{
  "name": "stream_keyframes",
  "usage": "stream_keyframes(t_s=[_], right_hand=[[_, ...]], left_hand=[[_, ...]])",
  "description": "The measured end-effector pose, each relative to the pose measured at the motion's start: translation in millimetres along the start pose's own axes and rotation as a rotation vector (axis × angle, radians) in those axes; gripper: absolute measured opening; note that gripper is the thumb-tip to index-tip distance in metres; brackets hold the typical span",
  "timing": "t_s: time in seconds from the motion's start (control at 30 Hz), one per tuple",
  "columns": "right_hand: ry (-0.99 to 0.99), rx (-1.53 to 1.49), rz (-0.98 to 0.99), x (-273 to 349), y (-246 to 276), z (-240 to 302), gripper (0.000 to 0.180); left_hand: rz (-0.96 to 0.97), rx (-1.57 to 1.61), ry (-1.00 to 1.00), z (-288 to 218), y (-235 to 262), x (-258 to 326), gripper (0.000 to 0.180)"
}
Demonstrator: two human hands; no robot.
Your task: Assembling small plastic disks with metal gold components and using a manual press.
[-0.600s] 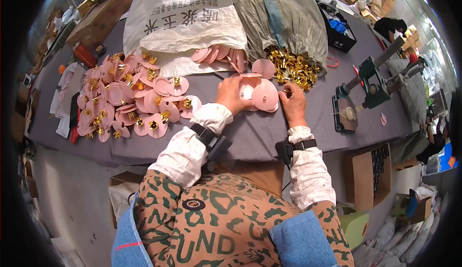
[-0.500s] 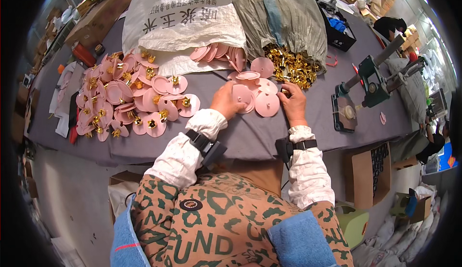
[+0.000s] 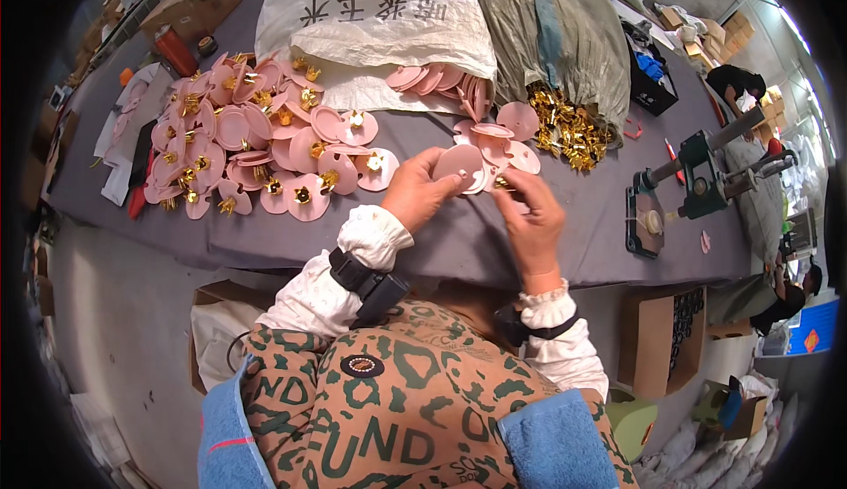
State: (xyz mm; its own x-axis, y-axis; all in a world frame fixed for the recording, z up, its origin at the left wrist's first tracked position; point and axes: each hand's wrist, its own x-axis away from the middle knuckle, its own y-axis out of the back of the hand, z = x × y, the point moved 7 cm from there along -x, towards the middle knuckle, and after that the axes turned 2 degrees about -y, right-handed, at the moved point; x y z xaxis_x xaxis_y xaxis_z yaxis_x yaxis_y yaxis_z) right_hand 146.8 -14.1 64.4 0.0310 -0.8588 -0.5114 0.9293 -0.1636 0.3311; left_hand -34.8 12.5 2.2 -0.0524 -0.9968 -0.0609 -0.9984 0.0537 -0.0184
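My left hand (image 3: 418, 191) is closed on the edge of a round pink disc (image 3: 453, 164) with a small hole, lifted slightly off the table. Beside it my right hand (image 3: 535, 211) pinches a small gold prong piece (image 3: 502, 182) next to the disc's right edge. Just beyond the hands lie several loose pink discs (image 3: 518, 120). Behind those, a heap of gold prong pieces (image 3: 569, 132) spills from a grey-green sack (image 3: 578, 48). To the left spreads a large pile of pink discs fitted with gold prongs (image 3: 212, 149). More plain discs (image 3: 441, 81) sit at the mouth of a white woven sack (image 3: 388, 44).
A green hand press (image 3: 701, 167) stands on the right of the grey-clothed table (image 3: 423, 251). Behind it is a black bin (image 3: 651, 83). A red cylinder (image 3: 176, 51) stands at the far left. A cardboard box (image 3: 657, 339) sits below the right edge. Other people work at the far right.
My left hand has raised a disc and tilted it. My right hand has come from the gold heap to the disc with a gold piece. The view has shifted a little.
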Motion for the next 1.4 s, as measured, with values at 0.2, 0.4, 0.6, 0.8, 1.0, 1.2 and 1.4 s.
stream_keyframes(t_s=[0.2,0.4,0.6,0.8,1.0,1.2,1.4], right_hand=[[0.195,0.171,0.052,7,-23,19,0.025],[0.357,0.325,0.036,17,-30,22,0.024],[-0.541,-0.421,0.063,28,-45,-36,0.021],[-0.527,-0.291,0.274,15,-68,-34,0.023],[-0.036,0.55,-0.035,-62,51,-138,0.027],[0.035,0.935,0.079,-82,41,-166,0.033],[0.045,0.802,-0.042,-68,61,-149,0.022]], left_hand=[[0.028,-0.336,-0.15,-27,-13,20,0.031],[-0.001,-0.383,-0.295,-36,-24,38,0.034],[0.029,-0.423,-0.402,-28,-18,47,0.041],[-0.083,-0.425,-0.323,-24,58,47,0.033],[-0.613,-0.838,-0.478,-120,232,3,0.036],[-0.953,-1.042,-0.586,-178,264,27,0.039],[-0.076,-0.668,-0.437,-63,60,8,0.031]])
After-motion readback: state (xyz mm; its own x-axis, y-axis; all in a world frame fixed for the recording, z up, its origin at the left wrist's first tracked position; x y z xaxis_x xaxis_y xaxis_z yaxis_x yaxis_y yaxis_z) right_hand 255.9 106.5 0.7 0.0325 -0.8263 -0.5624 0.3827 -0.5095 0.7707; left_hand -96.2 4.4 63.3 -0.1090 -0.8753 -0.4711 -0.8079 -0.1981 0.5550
